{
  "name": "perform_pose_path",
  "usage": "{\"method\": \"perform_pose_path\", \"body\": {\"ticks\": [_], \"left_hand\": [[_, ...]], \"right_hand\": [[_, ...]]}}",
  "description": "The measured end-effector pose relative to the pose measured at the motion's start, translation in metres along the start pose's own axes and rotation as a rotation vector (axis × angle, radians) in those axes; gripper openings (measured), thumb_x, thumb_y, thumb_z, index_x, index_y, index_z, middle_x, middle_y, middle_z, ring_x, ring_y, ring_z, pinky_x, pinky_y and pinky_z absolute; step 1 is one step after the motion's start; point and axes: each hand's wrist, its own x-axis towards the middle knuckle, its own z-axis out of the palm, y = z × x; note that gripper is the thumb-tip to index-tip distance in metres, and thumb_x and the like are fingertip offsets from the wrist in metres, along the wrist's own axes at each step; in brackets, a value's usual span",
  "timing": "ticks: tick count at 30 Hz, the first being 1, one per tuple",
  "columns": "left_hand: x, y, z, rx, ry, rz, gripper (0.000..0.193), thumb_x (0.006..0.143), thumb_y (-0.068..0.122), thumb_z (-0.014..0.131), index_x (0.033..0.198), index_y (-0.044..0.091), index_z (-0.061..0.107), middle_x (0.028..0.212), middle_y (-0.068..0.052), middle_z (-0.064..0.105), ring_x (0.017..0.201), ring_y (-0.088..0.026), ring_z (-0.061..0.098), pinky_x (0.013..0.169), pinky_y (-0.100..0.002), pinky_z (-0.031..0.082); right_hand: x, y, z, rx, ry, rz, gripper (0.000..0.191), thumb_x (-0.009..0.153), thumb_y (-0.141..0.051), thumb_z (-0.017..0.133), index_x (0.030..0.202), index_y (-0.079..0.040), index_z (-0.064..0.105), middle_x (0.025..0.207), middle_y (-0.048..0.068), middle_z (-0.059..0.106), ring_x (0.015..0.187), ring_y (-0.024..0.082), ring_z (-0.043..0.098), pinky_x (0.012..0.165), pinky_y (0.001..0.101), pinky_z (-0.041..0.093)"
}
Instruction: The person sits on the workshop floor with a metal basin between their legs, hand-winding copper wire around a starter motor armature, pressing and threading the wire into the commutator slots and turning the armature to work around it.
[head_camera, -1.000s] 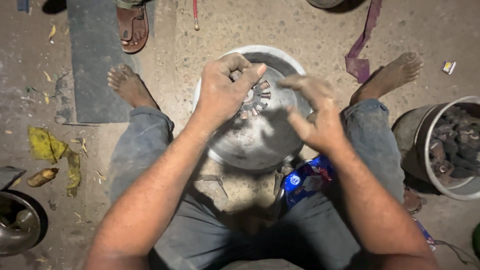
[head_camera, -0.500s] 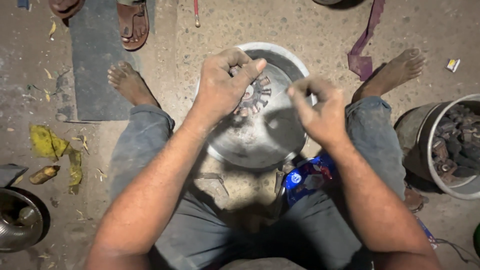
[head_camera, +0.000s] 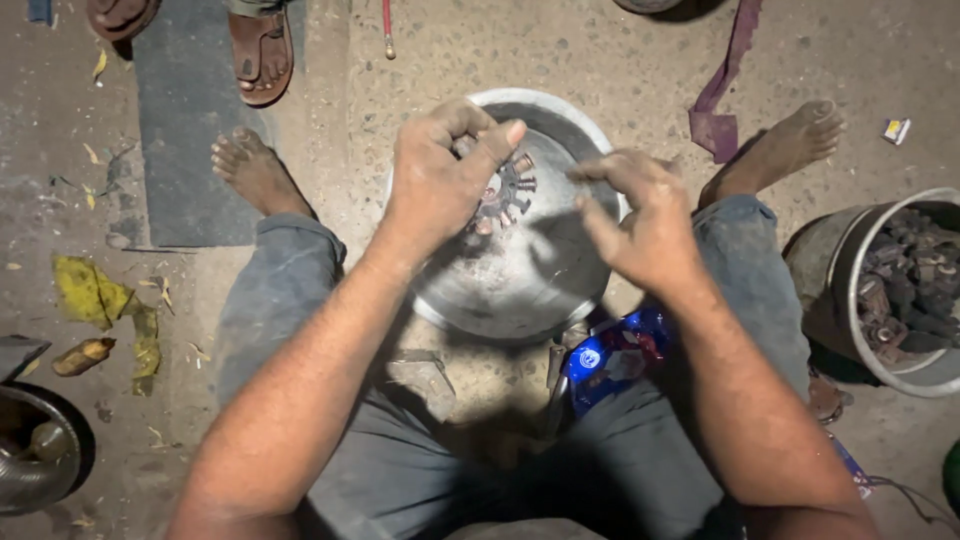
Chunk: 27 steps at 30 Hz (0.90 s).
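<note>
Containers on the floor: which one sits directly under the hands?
The shallow metal basin between the person's feet, under the left hand and right hand. The scrap-filled bucket stands off to the right.

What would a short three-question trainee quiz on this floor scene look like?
1. True or false: the left hand grips a toothed round metal part over the metal basin.
2. What does the bucket at the person's right hold? A) water B) dark metal parts C) cloth
3. Is the right hand holding anything?

Key: 1 true; 2 B; 3 nothing visible, fingers loosely spread.
</note>
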Motion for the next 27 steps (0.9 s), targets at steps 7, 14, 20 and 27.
{"method": "perform_pose_path", "body": {"ticks": [7, 14, 20, 27], "left_hand": [[-0.002, 0.012, 0.000, -0.039, -0.089, -0.234, 0.030, 0.092, 0.032, 0.075, 0.084, 0.004, 0.072, 0.072, -0.001, 0.068, 0.069, -0.007, 0.059, 0.063, -0.027, 0.050], [0.002, 0.014, 0.005, -0.030, -0.066, -0.064, 0.028, 0.089, 0.030, 0.079, 0.082, 0.003, 0.073, 0.070, -0.003, 0.067, 0.069, -0.009, 0.060, 0.065, -0.028, 0.050], [0.005, 0.004, -0.005, -0.080, 0.080, -0.159, 0.029, 0.090, 0.032, 0.077, 0.082, 0.005, 0.076, 0.072, -0.004, 0.072, 0.067, -0.009, 0.061, 0.063, -0.029, 0.050], [0.006, 0.015, -0.009, 0.115, 0.017, -0.198, 0.029, 0.087, 0.031, 0.080, 0.080, 0.003, 0.075, 0.067, -0.005, 0.069, 0.061, -0.010, 0.061, 0.059, -0.030, 0.051]], "right_hand": [[-0.004, -0.002, 0.014, 0.263, -0.078, 0.214, 0.018, 0.093, -0.016, 0.072, 0.105, -0.002, 0.074, 0.086, 0.006, 0.073, 0.080, 0.013, 0.068, 0.072, 0.0291, 0.052], [0.000, 0.001, 0.020, 0.257, 0.138, 0.329, 0.013, 0.094, -0.013, 0.069, 0.096, -0.001, 0.074, 0.078, 0.003, 0.072, 0.070, 0.009, 0.064, 0.064, 0.0267, 0.050], [-0.009, 0.017, 0.016, 0.270, -0.030, 0.063, 0.008, 0.089, -0.006, 0.073, 0.089, 0.002, 0.071, 0.084, 0.006, 0.072, 0.080, 0.010, 0.065, 0.074, 0.0260, 0.051], [-0.008, 0.019, 0.004, 0.346, 0.148, 0.177, 0.011, 0.093, -0.010, 0.072, 0.091, 0.001, 0.070, 0.086, 0.005, 0.070, 0.078, 0.012, 0.065, 0.072, 0.0290, 0.051]]}}
